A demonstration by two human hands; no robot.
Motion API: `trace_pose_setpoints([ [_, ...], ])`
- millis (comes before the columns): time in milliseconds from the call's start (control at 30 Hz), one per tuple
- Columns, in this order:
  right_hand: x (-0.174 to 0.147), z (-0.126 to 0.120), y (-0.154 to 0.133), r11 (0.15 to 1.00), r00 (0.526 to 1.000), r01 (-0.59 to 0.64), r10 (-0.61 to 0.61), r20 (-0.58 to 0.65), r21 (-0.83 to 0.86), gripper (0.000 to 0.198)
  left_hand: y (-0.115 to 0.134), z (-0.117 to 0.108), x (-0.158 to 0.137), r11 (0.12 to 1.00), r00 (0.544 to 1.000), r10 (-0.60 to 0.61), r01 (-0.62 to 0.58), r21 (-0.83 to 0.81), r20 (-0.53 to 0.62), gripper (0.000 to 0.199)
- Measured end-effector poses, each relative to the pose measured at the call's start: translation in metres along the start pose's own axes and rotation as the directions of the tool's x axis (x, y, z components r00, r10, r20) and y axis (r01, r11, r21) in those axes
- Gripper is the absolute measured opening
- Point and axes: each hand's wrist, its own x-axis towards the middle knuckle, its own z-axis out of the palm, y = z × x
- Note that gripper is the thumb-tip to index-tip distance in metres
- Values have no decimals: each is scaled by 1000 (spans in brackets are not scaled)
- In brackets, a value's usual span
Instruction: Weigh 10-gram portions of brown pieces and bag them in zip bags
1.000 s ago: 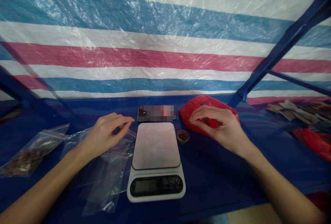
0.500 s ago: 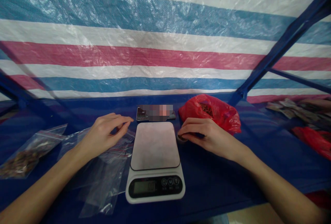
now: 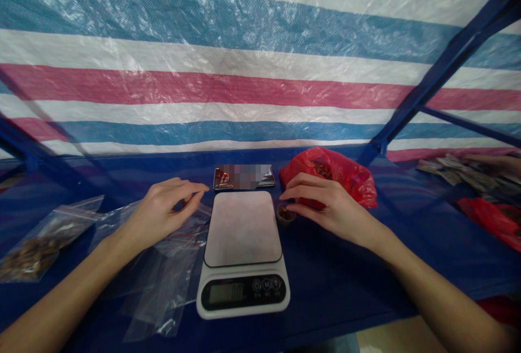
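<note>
My left hand (image 3: 175, 201) hovers left of the kitchen scale (image 3: 243, 228), thumb and forefinger tips together with nothing visible between them. It is close to the near left corner of a phone (image 3: 222, 178). Beneath my left forearm lie clear zip bags (image 3: 163, 271), flat and overlapping. To the scale's right, my right hand (image 3: 315, 198) has its fingers apart, the thumb tip at the rim of a small round cup (image 3: 286, 214) with brownish bits in it. A red plastic bag (image 3: 354, 179) with dark reddish-brown contents stands just behind this hand. The scale's plate is bare; its display appears to read zero.
At the far left lies a zip bag of brown pieces (image 3: 35, 255). On the right are several flat packets (image 3: 459, 171), another red bag (image 3: 492, 222) and part of another person's hand (image 3: 504, 164). A blue metal post (image 3: 431, 84) slants up before the striped sheet (image 3: 203, 89).
The fingers of my right hand have spread and lifted off the small cup, showing more of its contents. My left hand stays put. The other person's hand at far right has shifted slightly.
</note>
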Motion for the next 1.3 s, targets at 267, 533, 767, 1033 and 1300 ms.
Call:
trace_pose_setpoints([
  [267, -19, -53, 65, 869, 918, -351, 246, -312, -348, 15, -2, 1, -2, 999, 1000, 30, -31, 17, 8, 18],
  [533, -26, -23, 95, 820, 952, -230, 301, 53, -524, 48, -1, -1, -1, 999, 999, 38, -38, 10, -4, 17],
  [767, -21, -24, 93, 881, 963, -244, 269, 4, -406, 49, -1, -2, -2, 999, 999, 35, -35, 11, -2, 17],
  [1033, -14, -35, 89, 852, 970, -235, 232, -65, -467, 23, -1, -2, -2, 999, 1000, 29, -29, 14, -8, 18],
  [1300, -17, -40, 85, 832, 953, -295, 218, -212, -469, 14, 0, -1, -1, 999, 1000, 21, -21, 29, 0, 19],
])
